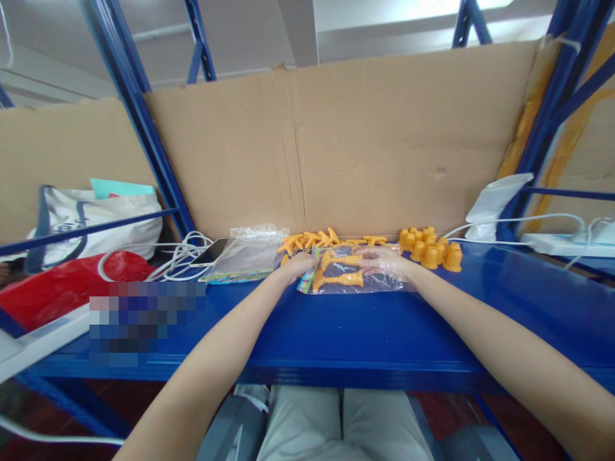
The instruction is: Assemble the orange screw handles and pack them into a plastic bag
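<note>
A clear plastic bag (384, 286) with a colourful printed strip at its left end lies on the blue shelf. Inside it are two orange T-shaped plastic pieces (341, 280), one above the other. My left hand (298, 264) pinches the bag by its printed end. At the other end, my right hand (382, 262) is partly covered by the clear film, its fingers closed at the tip of the upper orange piece. More orange T-shaped pieces (314, 240) lie in a pile behind the bag. Right of my right hand stand several orange bell-shaped cups (431, 255).
A stack of flat clear bags (245, 259) lies left of my hands, beside a dark-screened phone (211, 251) and coiled white cables (185, 259). Cardboard (365, 147) walls the back. A red bag (115, 269) and a white tote (110, 221) sit left; a power strip (552, 243) is right.
</note>
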Demonstrator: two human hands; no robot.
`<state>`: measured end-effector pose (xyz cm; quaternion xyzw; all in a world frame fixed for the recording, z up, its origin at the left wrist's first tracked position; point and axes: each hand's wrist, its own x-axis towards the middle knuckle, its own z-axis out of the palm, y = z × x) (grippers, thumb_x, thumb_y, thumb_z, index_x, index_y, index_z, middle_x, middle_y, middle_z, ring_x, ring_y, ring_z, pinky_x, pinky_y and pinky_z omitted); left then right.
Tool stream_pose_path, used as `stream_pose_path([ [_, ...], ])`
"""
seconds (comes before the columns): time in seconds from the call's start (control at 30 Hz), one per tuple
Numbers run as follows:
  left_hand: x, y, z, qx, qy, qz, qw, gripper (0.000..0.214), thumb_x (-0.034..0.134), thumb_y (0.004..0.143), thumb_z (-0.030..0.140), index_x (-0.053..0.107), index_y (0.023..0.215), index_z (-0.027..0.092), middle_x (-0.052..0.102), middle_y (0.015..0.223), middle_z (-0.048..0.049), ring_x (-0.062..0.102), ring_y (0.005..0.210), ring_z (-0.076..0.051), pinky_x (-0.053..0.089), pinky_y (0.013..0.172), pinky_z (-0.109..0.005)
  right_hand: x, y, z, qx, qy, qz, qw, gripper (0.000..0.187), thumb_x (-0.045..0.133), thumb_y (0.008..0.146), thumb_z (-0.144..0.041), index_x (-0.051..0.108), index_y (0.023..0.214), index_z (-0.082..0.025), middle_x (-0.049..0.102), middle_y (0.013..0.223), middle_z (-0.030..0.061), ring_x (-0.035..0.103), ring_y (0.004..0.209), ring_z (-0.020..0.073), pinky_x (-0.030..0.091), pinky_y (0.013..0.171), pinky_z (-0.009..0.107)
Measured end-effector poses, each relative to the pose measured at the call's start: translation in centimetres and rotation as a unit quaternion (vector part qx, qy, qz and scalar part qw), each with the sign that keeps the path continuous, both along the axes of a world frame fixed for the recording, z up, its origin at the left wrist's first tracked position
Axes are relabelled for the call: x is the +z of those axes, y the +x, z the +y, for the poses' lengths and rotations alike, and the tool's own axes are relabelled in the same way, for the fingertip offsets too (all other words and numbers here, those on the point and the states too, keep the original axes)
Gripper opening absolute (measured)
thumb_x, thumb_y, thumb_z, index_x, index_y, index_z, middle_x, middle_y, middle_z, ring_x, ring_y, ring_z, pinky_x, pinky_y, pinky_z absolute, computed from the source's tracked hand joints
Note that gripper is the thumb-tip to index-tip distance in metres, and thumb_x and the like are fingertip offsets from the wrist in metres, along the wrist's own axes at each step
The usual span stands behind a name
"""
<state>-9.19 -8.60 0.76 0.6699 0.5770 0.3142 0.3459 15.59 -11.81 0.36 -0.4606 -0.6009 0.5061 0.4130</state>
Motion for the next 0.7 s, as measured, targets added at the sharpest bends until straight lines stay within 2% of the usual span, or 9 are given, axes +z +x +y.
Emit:
stream_pose_path([
  [0.1, 0.4, 0.2, -0.3, 0.069, 0.118, 0.145, 0.98, 0.011, 0.057, 0.081, 0.023, 0.061, 0.075, 0.016, 0.068, 0.09, -0.0102, 0.06, 0.102, -0.028, 0.043, 0.092, -0.034, 0.1, 0.0, -0.2, -0.001, -0.021, 0.035, 0.999, 0.025, 0.067, 0.074, -0.005, 0.063, 0.096, -0.016, 0.068, 0.093, 0.0047, 0.067, 0.067, 0.0125, 0.058, 0.072, 0.026],
  [0.17, 0.6, 0.4, -0.5, 0.065, 0.169, 0.165, 0.969, 0.012, 0.053, 0.083, 0.02, 0.063, 0.088, 0.015, 0.066, 0.105, -0.0128, 0.056, 0.111, -0.028, 0.039, 0.099, -0.036, 0.1, 0.0, -0.2, -0.018, -0.031, 0.05, 0.998, 0.02, 0.067, 0.073, -0.003, 0.061, 0.088, -0.016, 0.067, 0.086, 0.0041, 0.067, 0.067, 0.0136, 0.058, 0.071, 0.026],
  [0.23, 0.7, 0.7, -0.8, 0.033, 0.195, 0.143, 0.97, 0.018, 0.051, 0.084, 0.018, 0.063, 0.097, 0.015, 0.063, 0.115, -0.0129, 0.051, 0.118, -0.028, 0.034, 0.105, -0.036, -0.1, -0.1, -0.1, -0.035, -0.04, 0.057, 0.997, 0.018, 0.067, 0.072, -0.002, 0.058, 0.078, -0.017, 0.066, 0.077, 0.0025, 0.068, 0.067, 0.0144, 0.058, 0.072, 0.027],
  [0.33, 0.4, 1.4, -1.2, -0.045, 0.207, 0.111, 0.971, 0.027, 0.048, 0.086, 0.02, 0.061, 0.109, 0.017, 0.059, 0.125, -0.0117, 0.045, 0.127, -0.025, 0.027, 0.112, -0.034, -0.4, 0.0, 0.2, -0.036, -0.039, 0.055, 0.997, 0.02, 0.069, 0.071, -0.003, 0.055, 0.072, -0.018, 0.063, 0.068, -0.0002, 0.068, 0.066, 0.0139, 0.059, 0.073, 0.027],
  [0.43, -0.3, 2.3, -1.6, -0.115, 0.207, 0.145, 0.961, 0.035, 0.042, 0.09, 0.026, 0.056, 0.121, 0.017, 0.051, 0.139, -0.0105, 0.034, 0.137, -0.022, 0.016, 0.116, -0.033, -0.6, 0.1, 0.5, -0.017, -0.028, 0.031, 0.999, 0.017, 0.069, 0.072, -0.005, 0.058, 0.068, -0.017, 0.063, 0.068, 0.0005, 0.067, 0.07, 0.0134, 0.058, 0.075, 0.026],
  [0.53, -1.0, 2.8, -1.8, -0.145, 0.178, 0.193, 0.954, 0.046, 0.038, 0.092, 0.033, 0.046, 0.134, 0.017, 0.036, 0.151, -0.0096, 0.022, 0.144, -0.021, 0.008, 0.118, -0.037, -0.7, 0.1, 0.6, 0.005, -0.018, 0.012, 1.0, 0.01, 0.069, 0.073, -0.008, 0.064, 0.072, -0.017, 0.067, 0.077, 0.0032, 0.067, 0.076, 0.0139, 0.057, 0.08, 0.027],
  [0.7, -1.1, 2.7, -2.0, -0.16, 0.119, 0.262, 0.944, 0.059, 0.028, 0.095, 0.04, 0.028, 0.147, 0.014, 0.016, 0.158, -0.0105, 0.009, 0.147, -0.021, 0.004, 0.118, -0.039, -0.2, -0.1, 0.2, 0.029, -0.021, 0.001, 0.999, 0.014, 0.065, 0.072, -0.005, 0.068, 0.077, -0.018, 0.069, 0.086, 0.0036, 0.066, 0.079, 0.0135, 0.055, 0.082, 0.026],
])
